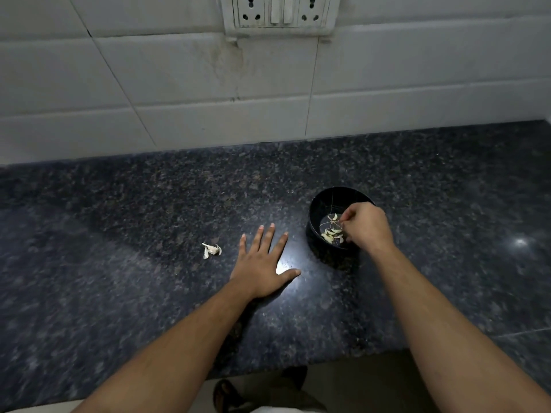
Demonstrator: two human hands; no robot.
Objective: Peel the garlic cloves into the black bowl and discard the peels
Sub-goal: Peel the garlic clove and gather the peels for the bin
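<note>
A: How much of the job can be judged as done?

B: Most of it, it seems. Several pale peeled garlic cloves (331, 231) are seen lying on the bottom of the round black bowl (316, 216), which stands on the dark speckled granite surface (119, 293), right of its middle and well back from its front edge.

A: And the right hand (368, 226)?

B: It is held over the bowl's right rim, with the fingers (346, 223) curled downward into it. Whether a clove is pinched there or merely being let go cannot be told; the fingertips are too small and dark.

A: The left hand (262, 263)?

B: It is laid flat on the surface, fingers straight and spread, with nothing held. It rests just left of the bowl, apart from it.

A: What is left to be done?

B: A small heap of whitish papery garlic peels (211, 250) is seen lying on the surface, near the left hand's little finger but not touched by it. No unpeeled cloves can be made out anywhere. So the peeling is judged nearly or fully finished, while the discarding of the peels is not yet done. No bin is shown.
</note>
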